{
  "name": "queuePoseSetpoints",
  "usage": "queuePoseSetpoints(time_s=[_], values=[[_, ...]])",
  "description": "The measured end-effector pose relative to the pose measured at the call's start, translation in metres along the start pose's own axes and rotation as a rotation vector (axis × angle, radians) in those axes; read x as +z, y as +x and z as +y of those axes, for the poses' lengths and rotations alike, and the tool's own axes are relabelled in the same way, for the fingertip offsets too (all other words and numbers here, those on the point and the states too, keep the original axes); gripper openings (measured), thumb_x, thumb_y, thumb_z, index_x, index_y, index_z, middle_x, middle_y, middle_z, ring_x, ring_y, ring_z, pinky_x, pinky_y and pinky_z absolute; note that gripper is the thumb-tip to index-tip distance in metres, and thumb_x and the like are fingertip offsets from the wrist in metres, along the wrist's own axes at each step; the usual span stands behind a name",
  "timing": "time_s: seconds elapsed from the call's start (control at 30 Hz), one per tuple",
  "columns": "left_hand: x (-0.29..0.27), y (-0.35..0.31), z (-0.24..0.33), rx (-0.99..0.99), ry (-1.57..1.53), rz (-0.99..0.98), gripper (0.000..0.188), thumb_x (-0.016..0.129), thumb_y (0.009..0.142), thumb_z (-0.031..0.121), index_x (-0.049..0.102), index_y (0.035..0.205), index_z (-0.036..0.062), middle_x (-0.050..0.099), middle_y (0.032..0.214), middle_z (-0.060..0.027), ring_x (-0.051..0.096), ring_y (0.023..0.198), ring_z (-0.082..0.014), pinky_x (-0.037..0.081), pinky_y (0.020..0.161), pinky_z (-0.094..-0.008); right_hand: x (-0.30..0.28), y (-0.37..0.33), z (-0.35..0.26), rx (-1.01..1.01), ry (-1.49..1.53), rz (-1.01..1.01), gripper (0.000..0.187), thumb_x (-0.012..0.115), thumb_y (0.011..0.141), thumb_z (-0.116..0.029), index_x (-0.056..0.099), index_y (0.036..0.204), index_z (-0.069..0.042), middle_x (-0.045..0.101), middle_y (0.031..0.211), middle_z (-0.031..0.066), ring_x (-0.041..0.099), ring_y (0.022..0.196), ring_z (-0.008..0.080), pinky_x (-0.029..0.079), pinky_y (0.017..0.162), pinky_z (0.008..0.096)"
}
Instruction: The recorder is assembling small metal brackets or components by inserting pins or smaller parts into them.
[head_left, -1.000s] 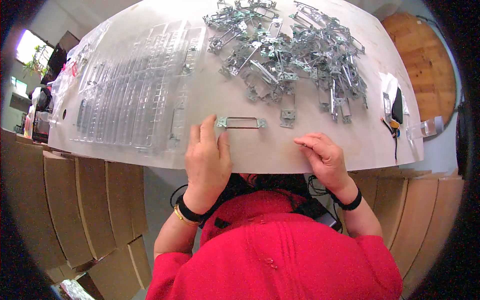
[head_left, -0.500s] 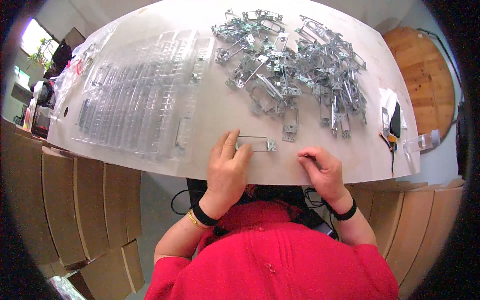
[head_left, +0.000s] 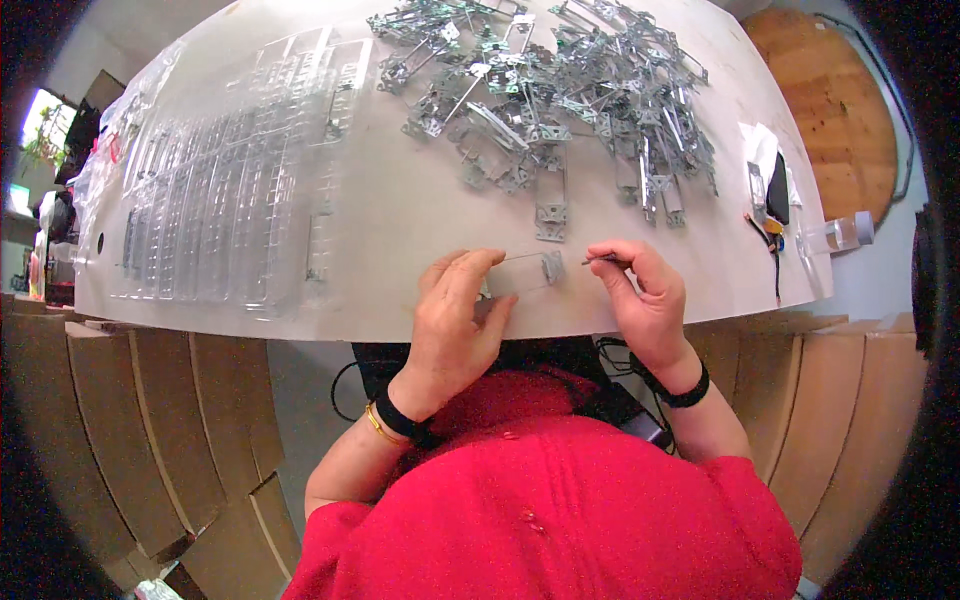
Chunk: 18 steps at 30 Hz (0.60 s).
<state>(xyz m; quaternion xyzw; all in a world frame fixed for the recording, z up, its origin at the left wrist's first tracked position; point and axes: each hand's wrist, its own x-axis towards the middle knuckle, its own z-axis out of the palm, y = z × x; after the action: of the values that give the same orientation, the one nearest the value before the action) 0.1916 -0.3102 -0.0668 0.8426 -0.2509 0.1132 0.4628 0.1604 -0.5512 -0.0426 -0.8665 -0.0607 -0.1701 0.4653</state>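
Near the table's front edge, my left hand point(head_left: 455, 315) grips the left end of a thin rectangular metal frame bracket point(head_left: 551, 268) between thumb and fingers. The bracket's right end plate sticks out past the fingertips, slightly raised toward the right. My right hand point(head_left: 645, 300) is closed in a pinch on a small thin dark piece point(head_left: 597, 261), whose tip points left at that end plate, a short gap apart. The piece's kind is too small to tell, and the fingers cover the rest of it. A single similar bracket point(head_left: 550, 215) lies just beyond.
A big tangled pile of metal brackets point(head_left: 600, 95) covers the far middle of the white table point(head_left: 390, 215). Clear plastic trays point(head_left: 220, 200) lie on the left. At right are a black pouch point(head_left: 777, 190), a cable point(head_left: 777, 265) and a clear bottle point(head_left: 840, 234). Cardboard boxes point(head_left: 120, 420) stand below.
My right hand has risen and moved forward, bringing the small dark piece closer to the bracket. The bracket's right end has tilted up in my left hand. The whole view has shifted slightly.
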Motion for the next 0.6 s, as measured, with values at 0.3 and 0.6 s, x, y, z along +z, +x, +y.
queuePoseSetpoints(time_s=[0.3,0.6], values=[[-0.001,0.002,-0.003,0.022,0.019,-0.009,0.052,0.082,0.078,0.003,0.065,0.127,0.0047,0.071,0.119,-0.0139,0.064,0.109,-0.036,0.051,0.096,-0.0441,0.014,0.006,0.004,0.044,-0.001,-0.02,0.015,0.075,0.095,-0.004,0.071,0.109,-0.006,0.072,0.097,0.0086,0.068,0.085,0.0178,0.054,0.077,0.0306],[-0.001,0.003,-0.006,0.02,-0.012,-0.023,0.055,0.084,0.075,0.003,0.065,0.127,0.0051,0.071,0.118,-0.014,0.065,0.104,-0.0359,0.049,0.094,-0.0437,0.018,0.01,0.007,0.075,0.016,-0.047,0.014,0.073,0.096,-0.004,0.071,0.11,-0.005,0.071,0.096,0.0092,0.068,0.086,0.0188,0.054,0.077,0.0308]])
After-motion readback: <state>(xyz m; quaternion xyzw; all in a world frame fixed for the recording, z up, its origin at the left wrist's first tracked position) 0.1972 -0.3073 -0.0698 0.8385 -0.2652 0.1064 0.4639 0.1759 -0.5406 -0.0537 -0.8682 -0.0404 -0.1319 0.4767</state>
